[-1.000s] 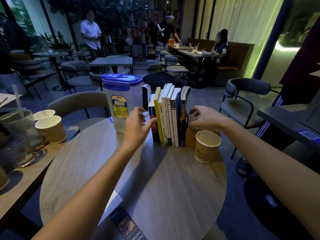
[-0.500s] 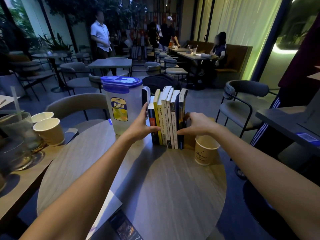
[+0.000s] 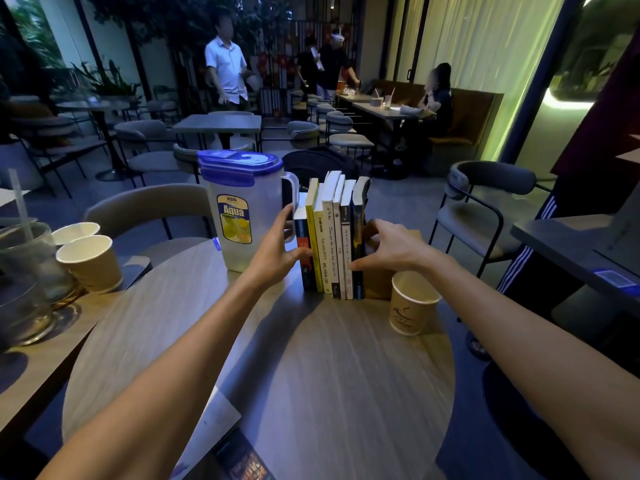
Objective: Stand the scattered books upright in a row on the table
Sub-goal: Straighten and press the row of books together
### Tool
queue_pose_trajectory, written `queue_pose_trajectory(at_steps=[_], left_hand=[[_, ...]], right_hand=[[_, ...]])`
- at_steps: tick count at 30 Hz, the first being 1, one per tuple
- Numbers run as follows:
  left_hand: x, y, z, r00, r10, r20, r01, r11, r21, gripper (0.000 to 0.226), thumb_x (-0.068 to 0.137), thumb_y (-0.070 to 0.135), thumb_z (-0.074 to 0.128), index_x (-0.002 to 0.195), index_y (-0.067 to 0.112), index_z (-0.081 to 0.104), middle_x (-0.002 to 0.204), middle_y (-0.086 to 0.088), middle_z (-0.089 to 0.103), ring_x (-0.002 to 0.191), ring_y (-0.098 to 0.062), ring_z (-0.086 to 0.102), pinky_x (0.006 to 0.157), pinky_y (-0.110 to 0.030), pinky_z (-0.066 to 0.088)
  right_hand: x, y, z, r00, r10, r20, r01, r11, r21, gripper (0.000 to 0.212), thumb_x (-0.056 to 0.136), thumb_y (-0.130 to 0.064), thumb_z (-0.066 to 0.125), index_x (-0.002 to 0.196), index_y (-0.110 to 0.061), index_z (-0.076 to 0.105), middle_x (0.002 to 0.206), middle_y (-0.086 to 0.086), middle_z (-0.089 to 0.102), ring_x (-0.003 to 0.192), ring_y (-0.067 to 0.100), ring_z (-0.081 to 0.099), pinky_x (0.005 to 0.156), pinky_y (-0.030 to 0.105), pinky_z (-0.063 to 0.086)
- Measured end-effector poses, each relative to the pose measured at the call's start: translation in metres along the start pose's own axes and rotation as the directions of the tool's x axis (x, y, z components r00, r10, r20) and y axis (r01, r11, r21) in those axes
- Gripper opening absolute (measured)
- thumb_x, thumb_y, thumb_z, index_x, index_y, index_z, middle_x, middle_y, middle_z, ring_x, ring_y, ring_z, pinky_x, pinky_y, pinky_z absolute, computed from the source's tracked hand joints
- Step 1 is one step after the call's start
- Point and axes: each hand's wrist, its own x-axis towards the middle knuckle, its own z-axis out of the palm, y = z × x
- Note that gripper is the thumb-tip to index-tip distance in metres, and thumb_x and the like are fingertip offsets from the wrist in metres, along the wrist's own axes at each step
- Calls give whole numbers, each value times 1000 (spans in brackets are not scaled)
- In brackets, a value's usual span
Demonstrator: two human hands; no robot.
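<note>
Books (image 3: 332, 244) stand upright, spines toward the camera; left hand (image 3: 273, 254) and right hand (image 3: 391, 249), fingers spread, press the row's ends.

Both bare arms reach forward and come closer to each other toward the wrists. The left hand (image 3: 277, 251) stands on its edge, palm turned to the right hand (image 3: 391, 249), fingers straight up and thumb spread to the right. The right hand is palm down, fingers loosely bent, thumb stretched toward the left hand.
</note>
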Motion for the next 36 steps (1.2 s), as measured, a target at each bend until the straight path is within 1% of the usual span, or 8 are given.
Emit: queue_pose_trajectory(at_steps=[4,10,15,19,24,29,31,36], left_hand=[[1,-2,0,999,31,-24,-30,999,38,87,86,7,72,154,26,23,144,-9,46,137,-24,44,101,-36,43],[2,4,-2,997,64,-49,-59,994,88,77,89,7,68,153,24,28,139,-6,52,123,-8,46,99,-31,45],[1,1,0,998,49,-37,-45,995,87,81,90,8,67,155,26,23,143,-7,50,135,-20,46,105,-40,44],[-3,-2,6,999,33,8,-33,997,77,97,86,9,72,157,32,10,152,-3,41,142,-17,38,110,-43,39],[-6,-7,24,986,59,-156,-37,989,141,101,80,14,79,157,26,15,150,-3,40,139,-13,37,111,-44,42],[-24,-7,44,934,78,-348,-38,992,120,87,79,25,81,150,19,31,137,-2,42,125,-5,42,102,-22,40],[-26,-8,48,942,63,-329,-36,996,88,86,77,29,82,147,19,34,136,-1,44,127,-10,45,104,-27,44],[-24,-8,49,951,38,-308,-13,997,82,91,76,30,83,149,19,31,136,-1,45,128,-14,46,106,-40,48]], right_hand=[[6,2,2,1000,9,29,-11,997,74,67,76,-38,86,128,-22,47,125,-2,55,122,17,50,91,28,40],[11,4,9,1000,-17,8,14,963,268,74,72,-33,89,133,-19,49,124,-5,57,114,13,53,85,21,43],[15,10,9,999,-8,35,-2,961,275,76,68,-43,89,132,-23,52,129,-3,62,119,18,58,101,37,48],[17,8,14,998,-1,56,-10,982,191,69,74,-51,82,132,-27,54,132,-2,63,119,19,57,92,33,46],[13,2,11,998,-7,62,2,997,81,65,79,-51,79,133,-26,54,105,-11,61,92,9,59,71,22,46],[7,5,-5,991,-3,132,16,995,-98,48,81,-35,82,114,-36,47,100,-16,50,88,1,50,72,20,42],[7,8,-10,987,2,158,20,990,-140,47,82,-31,82,106,-37,42,94,-15,49,81,0,49,65,17,39],[15,5,-19,980,-17,200,60,976,-209,57,78,-37,84,121,-34,46,97,-17,51,92,7,52,80,26,44]])
